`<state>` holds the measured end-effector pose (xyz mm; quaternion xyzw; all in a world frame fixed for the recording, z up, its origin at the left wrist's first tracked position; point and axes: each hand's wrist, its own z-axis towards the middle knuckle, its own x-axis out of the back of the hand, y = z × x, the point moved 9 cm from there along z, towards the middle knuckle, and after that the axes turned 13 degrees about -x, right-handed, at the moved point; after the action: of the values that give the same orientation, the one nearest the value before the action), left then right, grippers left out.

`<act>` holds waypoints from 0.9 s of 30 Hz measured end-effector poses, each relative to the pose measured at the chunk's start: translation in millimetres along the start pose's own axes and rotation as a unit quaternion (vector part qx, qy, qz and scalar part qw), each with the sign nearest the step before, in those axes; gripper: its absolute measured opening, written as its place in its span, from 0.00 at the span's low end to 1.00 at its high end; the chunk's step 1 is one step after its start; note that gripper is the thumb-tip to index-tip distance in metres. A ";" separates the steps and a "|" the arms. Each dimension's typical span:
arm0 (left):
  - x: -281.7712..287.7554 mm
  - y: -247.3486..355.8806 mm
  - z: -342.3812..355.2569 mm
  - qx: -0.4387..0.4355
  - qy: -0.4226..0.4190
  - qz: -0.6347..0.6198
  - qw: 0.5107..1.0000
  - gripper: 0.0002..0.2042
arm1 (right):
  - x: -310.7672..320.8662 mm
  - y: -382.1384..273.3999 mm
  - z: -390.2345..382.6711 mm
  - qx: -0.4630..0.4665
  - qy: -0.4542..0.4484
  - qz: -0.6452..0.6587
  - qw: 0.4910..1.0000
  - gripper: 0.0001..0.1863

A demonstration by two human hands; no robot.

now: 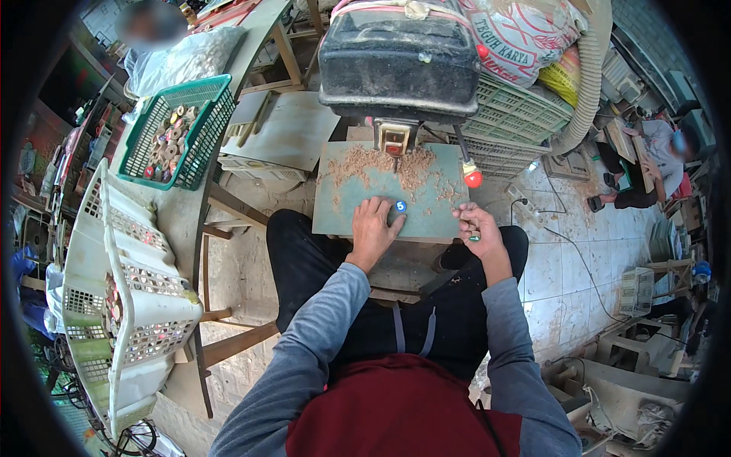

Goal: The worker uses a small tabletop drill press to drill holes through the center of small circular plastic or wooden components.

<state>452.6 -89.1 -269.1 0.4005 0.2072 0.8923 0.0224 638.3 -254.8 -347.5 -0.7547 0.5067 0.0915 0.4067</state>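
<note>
On the grey-green board [346, 207], my left hand [371, 231] rests with its fingers bent forward. Its thumb and forefinger tips lie against a small round blue piece [400, 206] with a white mark. My right hand [481, 232] is raised by the board's right edge, fingers curled around a small green piece [474, 238] that shows only in part. Beyond both hands stands a dark, dusty bench machine [396, 65], its lower part reaching down to the board. Wood shavings [411, 167] lie heaped under it, and a red ball knob [473, 179] is at its right.
A green basket [209, 145] of small round pieces stands on the left table [255, 49]. Nearer is a white perforated crate [160, 305]. Stacked crates [518, 114], a sack [525, 38] and a ribbed hose [586, 84] fill the back right. Cables [579, 263] cross the tiles; another person [659, 156] sits far right.
</note>
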 end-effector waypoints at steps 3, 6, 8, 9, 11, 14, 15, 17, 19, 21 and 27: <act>-0.6 6.0 8.1 -0.025 -0.002 -0.020 0.999 0.19 | 1.4 -0.1 1.8 -0.001 -0.010 0.014 1.000 0.10; -16.1 -5.6 4.3 -0.010 -0.037 -0.064 0.997 0.21 | -1.7 -0.2 0.5 0.000 -0.009 0.010 1.000 0.10; -13.0 -6.7 6.1 0.017 -0.022 -0.069 0.997 0.20 | 1.4 0.4 2.6 -0.007 -0.013 0.021 1.000 0.10; -10.7 -10.2 6.3 0.044 -0.007 -0.072 0.996 0.19 | 3.1 -0.5 3.2 -0.006 -0.013 0.021 1.000 0.10; -12.9 -14.9 4.7 0.040 -0.015 -0.057 0.997 0.18 | 3.5 0.8 4.1 -0.009 -0.017 0.028 0.999 0.10; -13.8 -16.0 3.7 0.034 0.001 -0.056 0.998 0.15 | 2.6 0.4 4.4 -0.006 -0.023 0.030 0.999 0.10; -11.7 -15.7 3.6 0.031 0.025 -0.071 0.997 0.13 | 2.6 0.5 4.0 -0.006 -0.023 0.029 0.999 0.10; -17.8 -22.0 0.5 0.065 0.011 -0.098 0.993 0.11 | 0.0 0.5 1.8 -0.002 -0.028 0.034 0.999 0.09; -23.8 -27.3 -3.1 0.099 -0.005 -0.126 0.987 0.09 | 1.2 0.8 2.5 -0.003 -0.027 0.034 0.999 0.10; -19.1 -23.1 -2.4 0.073 0.012 -0.089 0.993 0.10 | 2.3 1.3 2.6 -0.004 -0.026 0.035 0.999 0.10; -10.9 -17.1 -0.8 0.040 0.033 -0.062 0.997 0.12 | 2.5 -0.6 3.4 -0.002 -0.027 0.032 0.999 0.09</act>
<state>457.2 -76.0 -283.9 0.3573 0.2684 0.8929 0.0549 640.9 -254.0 -350.8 -0.7361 0.5190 0.1255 0.4160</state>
